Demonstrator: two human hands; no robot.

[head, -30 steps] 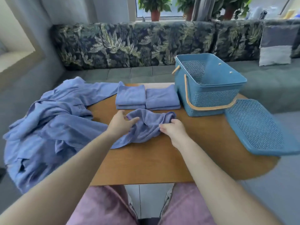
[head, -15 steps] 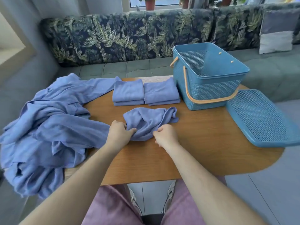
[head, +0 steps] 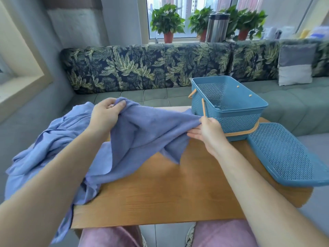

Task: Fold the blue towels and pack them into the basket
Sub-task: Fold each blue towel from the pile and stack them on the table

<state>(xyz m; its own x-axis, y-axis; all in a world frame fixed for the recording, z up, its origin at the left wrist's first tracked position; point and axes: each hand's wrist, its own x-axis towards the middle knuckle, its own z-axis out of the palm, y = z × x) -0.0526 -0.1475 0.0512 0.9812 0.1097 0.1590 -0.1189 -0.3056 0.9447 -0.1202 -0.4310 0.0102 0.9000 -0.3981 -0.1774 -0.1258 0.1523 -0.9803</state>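
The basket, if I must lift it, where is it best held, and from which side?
Probably by the tan handle, approached from the near side. It lies swung down against the near wall of the basket, so its middle bar is exposed there. Swing it up first.

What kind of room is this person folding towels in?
Probably a living room or lounge: a long sofa with leaf-print cushions, potted plants behind it, and a wooden table in front.

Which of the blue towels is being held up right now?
The towel stretched between both hands: the left hand grips its raised corner, the right hand pinches its edge beside the basket. The other towels lie heaped at the left end of the table.
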